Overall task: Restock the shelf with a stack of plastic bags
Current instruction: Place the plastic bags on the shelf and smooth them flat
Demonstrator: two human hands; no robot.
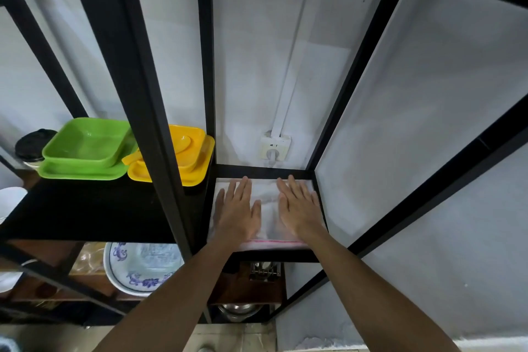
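Observation:
A stack of clear plastic bags [268, 210] with a pink strip along its near edge lies flat on the narrow right-hand shelf [265, 171] of a black metal rack. My left hand [238, 210] rests palm down on the left half of the stack, fingers spread. My right hand [298, 207] lies palm down on the right half, fingers spread too. Both hands press flat on the bags without gripping them. The stack fills most of the shelf's surface.
A black upright post [160, 134] stands left of the bags. Green trays [85, 151] and yellow trays [183, 156] sit on the black left shelf. A wall socket [275, 148] is behind. A blue-patterned plate [140, 266] and metal ware [264, 270] sit lower down.

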